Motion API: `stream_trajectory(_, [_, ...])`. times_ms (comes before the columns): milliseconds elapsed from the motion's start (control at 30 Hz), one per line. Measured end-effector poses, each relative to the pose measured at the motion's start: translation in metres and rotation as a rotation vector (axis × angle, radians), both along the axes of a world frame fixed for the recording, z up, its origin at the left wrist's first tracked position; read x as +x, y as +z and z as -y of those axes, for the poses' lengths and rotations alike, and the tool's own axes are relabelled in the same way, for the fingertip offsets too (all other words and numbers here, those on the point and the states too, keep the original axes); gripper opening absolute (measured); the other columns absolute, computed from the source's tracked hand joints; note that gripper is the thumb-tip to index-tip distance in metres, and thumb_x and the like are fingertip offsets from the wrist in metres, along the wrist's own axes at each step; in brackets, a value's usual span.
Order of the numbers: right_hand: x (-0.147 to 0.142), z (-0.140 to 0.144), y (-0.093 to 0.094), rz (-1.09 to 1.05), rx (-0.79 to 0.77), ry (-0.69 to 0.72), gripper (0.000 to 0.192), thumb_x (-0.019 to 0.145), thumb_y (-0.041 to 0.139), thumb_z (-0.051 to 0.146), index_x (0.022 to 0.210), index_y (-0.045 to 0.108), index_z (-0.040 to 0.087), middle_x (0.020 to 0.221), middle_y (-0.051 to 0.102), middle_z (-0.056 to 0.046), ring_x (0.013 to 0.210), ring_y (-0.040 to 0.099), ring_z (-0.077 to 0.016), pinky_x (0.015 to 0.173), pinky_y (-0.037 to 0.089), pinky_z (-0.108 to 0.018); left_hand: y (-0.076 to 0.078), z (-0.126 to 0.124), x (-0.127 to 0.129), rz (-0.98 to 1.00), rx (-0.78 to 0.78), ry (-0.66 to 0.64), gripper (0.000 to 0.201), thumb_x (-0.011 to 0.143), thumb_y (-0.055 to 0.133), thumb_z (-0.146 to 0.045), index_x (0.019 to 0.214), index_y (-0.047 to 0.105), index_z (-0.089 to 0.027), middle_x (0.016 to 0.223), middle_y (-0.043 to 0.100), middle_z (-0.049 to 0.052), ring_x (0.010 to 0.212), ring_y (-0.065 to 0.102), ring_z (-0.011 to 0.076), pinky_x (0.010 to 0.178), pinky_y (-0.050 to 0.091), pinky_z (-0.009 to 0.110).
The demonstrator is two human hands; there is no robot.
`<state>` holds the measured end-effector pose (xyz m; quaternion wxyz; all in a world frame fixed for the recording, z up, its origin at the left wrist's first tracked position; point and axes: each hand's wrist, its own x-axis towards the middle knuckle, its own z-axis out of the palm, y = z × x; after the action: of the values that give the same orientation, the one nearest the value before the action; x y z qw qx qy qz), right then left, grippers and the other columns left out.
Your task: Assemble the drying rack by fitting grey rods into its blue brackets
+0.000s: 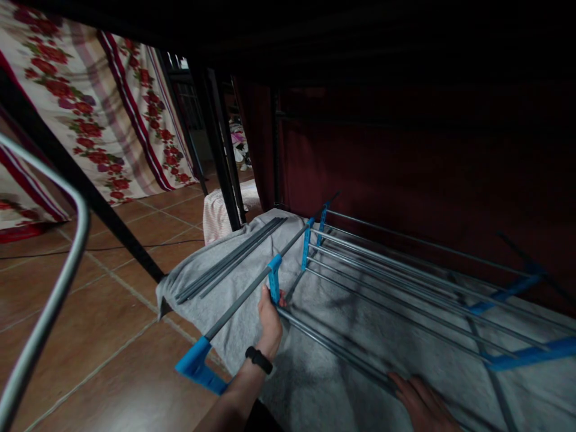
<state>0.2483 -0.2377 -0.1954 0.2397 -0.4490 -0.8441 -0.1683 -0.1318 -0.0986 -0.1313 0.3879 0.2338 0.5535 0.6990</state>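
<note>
A metal rack frame (405,264) with grey rods and blue plastic joints lies on a grey blanket (324,372) on the floor. My left hand (270,321), with a black watch on the wrist, grips a blue connector (274,277) on the frame's left side bar. My right hand (420,402) rests flat, fingers spread, on the lowest rods near the bottom edge of the view. Several loose grey rods (229,259) lie side by side on the blanket to the left of the frame.
A blue end bracket (198,363) sticks out over the brown tiled floor (90,336). A curved grey tube (49,300) crosses the left foreground. Black table legs (222,156) stand behind, a floral cloth (90,108) hangs at left, and a dark red curtain (405,168) fills the back.
</note>
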Motion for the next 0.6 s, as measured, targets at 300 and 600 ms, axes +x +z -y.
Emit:
stream_trajectory(300, [-0.052,-0.007,0.014,-0.144,-0.012,0.007,0.043,0.102,0.040,0.023,0.136,0.066,0.030,0.117,0.075,-0.004,0.098,0.074,-0.0245,0.075,0.063,-0.035,-0.001,-0.002,0.001,-0.120,-0.063,0.034,0.071,0.094,0.034,-0.079,0.061,0.061,-0.022,0.053,0.053,0.001,0.052,0.047,0.0165,0.059,0.040,0.031])
stream_trajectory(600, [-0.225,-0.063,0.082,-0.212,-0.498,0.057,0.059,0.095,0.033,0.002,0.147,0.055,0.018,0.134,0.066,-0.012,0.114,0.068,-0.0257,0.097,0.057,-0.036,0.003,0.003,0.002,-0.109,-0.046,-0.015,0.072,0.094,0.034,-0.081,0.059,0.059,-0.023,0.052,0.051,0.001,0.053,0.046,0.0171,0.059,0.040,0.031])
